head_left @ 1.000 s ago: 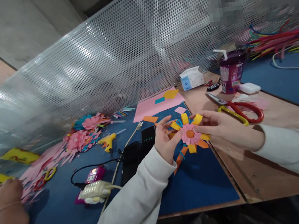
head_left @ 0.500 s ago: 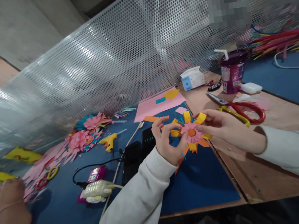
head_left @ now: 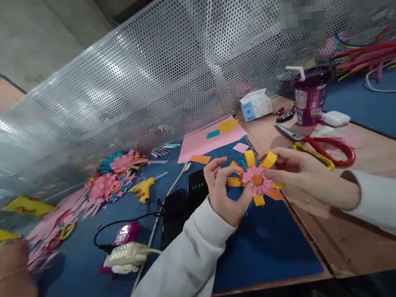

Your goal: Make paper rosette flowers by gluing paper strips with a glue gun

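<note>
Between my two hands is a paper flower (head_left: 257, 179), with a pink layer, an orange centre and looped yellow petals around it. My left hand (head_left: 222, 189) pinches its left side, the thumb near the pink layer. On the other side, my right hand (head_left: 301, 174) grips the flower's right edge, fingers at a yellow loop and thumb on the pink part. Blue and orange paper shows behind the yellow loops. The flower is held above the blue mat (head_left: 270, 256); my fingers partly hide its back.
Scissors (head_left: 324, 151), a purple cup (head_left: 311, 97) and a tissue pack (head_left: 256, 105) stand to the right. A yellow glue gun (head_left: 144, 189), phone (head_left: 195, 186) and power strip (head_left: 128, 256) lie left. Another person's hands (head_left: 8, 261) work at far left. A perforated metal panel (head_left: 158, 71) rises behind.
Both hands still hold the paper flower, which has tilted and turned slightly. The view has shifted a little; the orange paper strip behind my left hand now shows more fully.
</note>
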